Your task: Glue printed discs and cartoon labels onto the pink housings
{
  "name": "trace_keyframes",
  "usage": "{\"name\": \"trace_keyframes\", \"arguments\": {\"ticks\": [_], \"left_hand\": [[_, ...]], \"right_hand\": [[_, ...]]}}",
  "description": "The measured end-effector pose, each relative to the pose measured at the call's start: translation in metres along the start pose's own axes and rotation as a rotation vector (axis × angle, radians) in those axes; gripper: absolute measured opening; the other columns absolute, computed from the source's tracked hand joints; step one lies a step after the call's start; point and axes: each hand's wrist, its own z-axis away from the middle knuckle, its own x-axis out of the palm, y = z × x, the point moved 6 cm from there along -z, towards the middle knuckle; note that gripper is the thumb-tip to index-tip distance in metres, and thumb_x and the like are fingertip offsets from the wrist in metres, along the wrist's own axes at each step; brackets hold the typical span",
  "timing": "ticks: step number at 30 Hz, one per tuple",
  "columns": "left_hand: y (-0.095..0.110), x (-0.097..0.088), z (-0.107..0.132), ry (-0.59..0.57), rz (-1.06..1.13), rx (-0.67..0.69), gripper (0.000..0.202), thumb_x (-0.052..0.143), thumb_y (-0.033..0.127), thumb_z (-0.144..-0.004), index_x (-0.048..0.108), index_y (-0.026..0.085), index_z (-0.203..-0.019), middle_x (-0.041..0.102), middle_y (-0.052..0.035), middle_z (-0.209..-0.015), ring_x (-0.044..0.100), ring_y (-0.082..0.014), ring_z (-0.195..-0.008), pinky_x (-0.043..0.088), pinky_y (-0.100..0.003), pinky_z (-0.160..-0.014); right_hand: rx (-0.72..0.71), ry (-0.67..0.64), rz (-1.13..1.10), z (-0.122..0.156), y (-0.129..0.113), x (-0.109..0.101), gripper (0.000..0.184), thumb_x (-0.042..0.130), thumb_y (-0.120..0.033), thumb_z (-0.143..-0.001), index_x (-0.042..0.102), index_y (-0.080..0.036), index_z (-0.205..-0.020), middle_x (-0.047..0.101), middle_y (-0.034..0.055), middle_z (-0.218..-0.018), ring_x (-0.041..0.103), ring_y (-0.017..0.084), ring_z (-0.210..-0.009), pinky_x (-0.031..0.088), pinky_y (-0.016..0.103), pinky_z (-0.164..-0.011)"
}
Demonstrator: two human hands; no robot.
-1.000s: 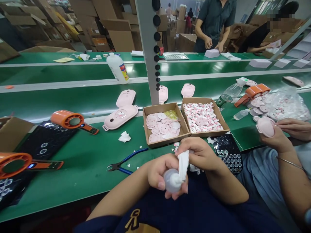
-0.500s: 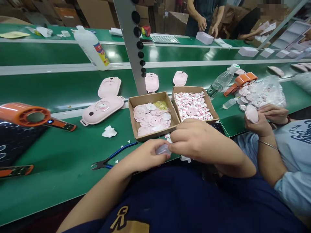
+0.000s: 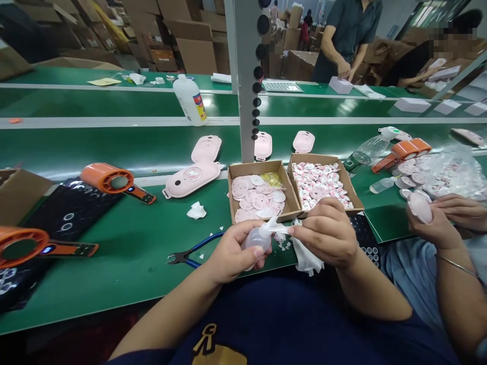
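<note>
My left hand [image 3: 232,253] is closed around a small translucent squeeze bottle [image 3: 254,239] with a white nozzle [image 3: 266,228]. The fingertips of my right hand [image 3: 327,234] pinch a thin white piece [image 3: 281,229] at the nozzle; whether it is part of the nozzle or a scrap of tissue, I cannot tell. Below my right hand a white tissue [image 3: 307,257] hangs by the table edge. Small white scraps and a printed piece lie under the hands. Just beyond stand a cardboard box of round pink discs [image 3: 254,197] and one of small rabbit-like pieces [image 3: 317,185].
Blue-handled cutters [image 3: 194,252] and a crumpled tissue [image 3: 197,210] lie to the left. Pink cases [image 3: 193,178] lie beyond, beside a metal post [image 3: 247,101]. Orange handheld fans [image 3: 110,178] rest at far left. At right, a co-worker's hands [image 3: 433,218] hold a pink case.
My right hand has moved right and turned, uncovering the bottle's nozzle. My left hand has tilted the bottle into view. The whole view has shifted left and up.
</note>
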Motion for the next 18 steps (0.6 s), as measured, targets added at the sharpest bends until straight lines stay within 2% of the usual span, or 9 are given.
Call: {"name": "trace_keyframes", "arguments": {"ticks": [3, 7, 12, 15, 18], "left_hand": [[0.005, 0.0, 0.002, 0.014, -0.107, 0.056, 0.039, 0.08, 0.045, -0.077, 0.068, 0.015, -0.099, 0.064, -0.0037, -0.074, 0.057, -0.0113, -0.05, 0.045, -0.021, -0.047], [0.009, 0.005, 0.004, -0.031, -0.182, 0.124, 0.039, 0.078, 0.046, -0.078, 0.069, 0.014, -0.097, 0.065, -0.0048, -0.073, 0.057, -0.013, -0.051, 0.045, -0.023, -0.048], [-0.003, 0.013, 0.006, -0.159, 0.052, 0.013, 0.04, 0.082, 0.043, -0.075, 0.069, 0.013, -0.098, 0.068, -0.0063, -0.071, 0.059, -0.0127, -0.048, 0.044, -0.02, -0.046], [-0.011, 0.017, 0.005, -0.187, 0.18, -0.014, 0.042, 0.08, 0.047, -0.075, 0.069, 0.013, -0.097, 0.067, -0.0054, -0.069, 0.056, -0.011, -0.044, 0.042, -0.018, -0.043], [-0.015, 0.02, 0.005, -0.23, 0.31, -0.027, 0.038, 0.078, 0.043, -0.077, 0.068, 0.013, -0.098, 0.067, -0.0054, -0.069, 0.057, -0.0107, -0.045, 0.042, -0.017, -0.042]], "right_hand": [[-0.012, -0.011, 0.036, 0.002, -0.001, 0.003, 0.015, 0.054, -0.014, -0.095, 0.068, -0.02, -0.098, 0.068, -0.0017, -0.068, 0.055, 0.014, -0.067, 0.041, 0.035, -0.07], [-0.098, 0.0, 0.126, 0.002, -0.009, 0.009, 0.012, 0.058, -0.013, -0.093, 0.069, -0.018, -0.093, 0.068, -0.0033, -0.066, 0.056, 0.014, -0.065, 0.043, 0.034, -0.07], [-0.166, 0.07, 0.184, 0.003, -0.017, 0.011, 0.015, 0.06, -0.012, -0.091, 0.07, -0.02, -0.085, 0.067, -0.0068, -0.063, 0.056, 0.012, -0.063, 0.044, 0.032, -0.07], [-0.159, 0.088, 0.173, 0.004, -0.017, 0.012, 0.016, 0.058, -0.011, -0.092, 0.071, -0.018, -0.087, 0.067, -0.0061, -0.063, 0.055, 0.012, -0.062, 0.044, 0.032, -0.07], [-0.137, 0.085, 0.146, 0.004, -0.017, 0.015, 0.02, 0.053, -0.013, -0.095, 0.071, -0.017, -0.09, 0.068, -0.0048, -0.064, 0.055, 0.013, -0.064, 0.043, 0.034, -0.07]]}}
